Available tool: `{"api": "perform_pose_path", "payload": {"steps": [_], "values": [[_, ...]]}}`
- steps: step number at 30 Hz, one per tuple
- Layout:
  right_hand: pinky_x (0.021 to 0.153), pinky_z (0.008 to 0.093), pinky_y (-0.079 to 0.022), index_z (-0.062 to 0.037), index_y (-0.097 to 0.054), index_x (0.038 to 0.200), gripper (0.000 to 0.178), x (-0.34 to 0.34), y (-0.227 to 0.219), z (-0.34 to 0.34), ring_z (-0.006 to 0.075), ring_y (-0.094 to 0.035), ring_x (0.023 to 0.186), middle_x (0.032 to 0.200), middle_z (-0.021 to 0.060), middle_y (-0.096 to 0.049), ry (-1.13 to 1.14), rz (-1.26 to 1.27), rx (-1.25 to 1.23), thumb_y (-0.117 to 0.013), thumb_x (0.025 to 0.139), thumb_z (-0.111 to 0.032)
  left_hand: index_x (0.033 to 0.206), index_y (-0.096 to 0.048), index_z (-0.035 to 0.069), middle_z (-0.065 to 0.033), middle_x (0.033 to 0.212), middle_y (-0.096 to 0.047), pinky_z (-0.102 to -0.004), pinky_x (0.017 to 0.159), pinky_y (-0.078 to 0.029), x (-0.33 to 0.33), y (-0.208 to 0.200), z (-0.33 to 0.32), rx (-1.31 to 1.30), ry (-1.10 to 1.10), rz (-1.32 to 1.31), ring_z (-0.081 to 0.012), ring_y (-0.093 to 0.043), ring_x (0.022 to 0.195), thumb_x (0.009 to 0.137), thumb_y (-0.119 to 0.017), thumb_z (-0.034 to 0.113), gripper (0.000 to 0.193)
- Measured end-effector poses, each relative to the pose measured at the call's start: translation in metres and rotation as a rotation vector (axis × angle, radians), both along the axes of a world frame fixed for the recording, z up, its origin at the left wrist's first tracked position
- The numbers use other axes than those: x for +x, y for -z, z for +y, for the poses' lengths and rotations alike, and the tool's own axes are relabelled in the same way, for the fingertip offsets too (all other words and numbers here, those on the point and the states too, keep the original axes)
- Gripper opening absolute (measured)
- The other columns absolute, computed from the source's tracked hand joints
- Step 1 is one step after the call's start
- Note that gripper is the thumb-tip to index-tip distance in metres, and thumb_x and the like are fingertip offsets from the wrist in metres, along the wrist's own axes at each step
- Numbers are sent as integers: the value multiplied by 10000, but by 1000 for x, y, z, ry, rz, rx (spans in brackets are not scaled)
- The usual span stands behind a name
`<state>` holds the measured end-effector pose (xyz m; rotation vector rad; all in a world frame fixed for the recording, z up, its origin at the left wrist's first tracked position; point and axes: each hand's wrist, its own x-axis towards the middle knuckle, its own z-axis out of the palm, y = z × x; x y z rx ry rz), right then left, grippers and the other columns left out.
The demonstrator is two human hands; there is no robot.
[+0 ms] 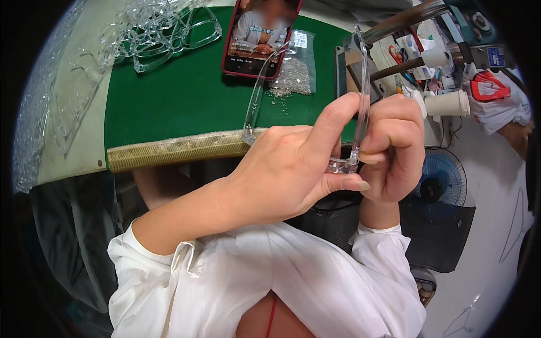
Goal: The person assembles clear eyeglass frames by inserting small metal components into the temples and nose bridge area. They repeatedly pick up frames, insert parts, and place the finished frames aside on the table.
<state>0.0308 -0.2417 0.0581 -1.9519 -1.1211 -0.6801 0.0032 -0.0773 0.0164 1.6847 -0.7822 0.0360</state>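
My left hand (284,163) is closed round the front of a clear plastic eyeglasses frame (363,96), its thumb under the hinge corner. One temple stands up between my two hands. The other temple rises on the far side of my left hand, above the table's edge. My right hand (397,141) is closed, with curled fingers and the fingertips pressed together right at the hinge. Whatever those fingertips pinch is too small or too hidden to make out. Most of the frame's front lies behind my left hand.
Clear eyeglasses frames (163,34) lie heaped at the far left of the green mat (169,101). A phone (259,39) lies beside a plastic bag of tiny metal parts (296,67), some spilled. A metal-armed machine (417,22) occupies the far right, and a blue fan (445,174) stands below.
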Motion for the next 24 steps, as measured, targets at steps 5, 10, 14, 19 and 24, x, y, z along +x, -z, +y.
{"api": "perform_pose_path", "payload": {"steps": [5, 10, 14, 19, 24], "values": [[521, 281, -395, -40, -576, 774, 189, 1, -1, -3, 184, -504, 621, 722, 66, -541, -41, 8, -9, -692, 758, -189, 1365, -212, -59, -182, 918, -643, -336, 695, -504, -2, 2, 0, 9, -33, -17, -376, -645, 776, 850, -613, 437, 820], [543, 277, -400, -35, -582, 779, 226, 4, 2, -4, 182, -510, 634, 728, 60, -550, -76, 48, 36, -696, 753, -229, 1358, -220, -55, -158, 902, -657, -307, 702, -497, -4, -1, 0, -52, 35, 90, -319, -659, 761, 864, -609, 416, 786], [546, 274, -400, -30, -584, 780, 237, 4, 4, -5, 176, -505, 635, 732, 58, -553, -84, 72, 73, -704, 743, -231, 1361, -216, -48, -138, 880, -661, -285, 701, -488, -4, -4, 1, -86, 69, 142, -273, -661, 754, 883, -596, 396, 755], [536, 267, -385, -30, -589, 779, 241, 5, 5, -6, 168, -503, 634, 737, 58, -558, -96, 74, 87, -714, 731, -230, 1363, -213, -45, -116, 844, -651, -273, 698, -484, -5, -4, 1, -120, 112, 186, -226, -654, 742, 883, -593, 409, 762], [527, 263, -371, -36, -595, 759, 244, 4, 4, -4, 164, -502, 633, 730, 56, -555, -72, 95, 92, -715, 729, -246, 1362, -212, -49, -93, 812, -637, -259, 692, -478, -4, -4, 1, -128, 102, 183, -168, -621, 703, 883, -595, 413, 768]]}}
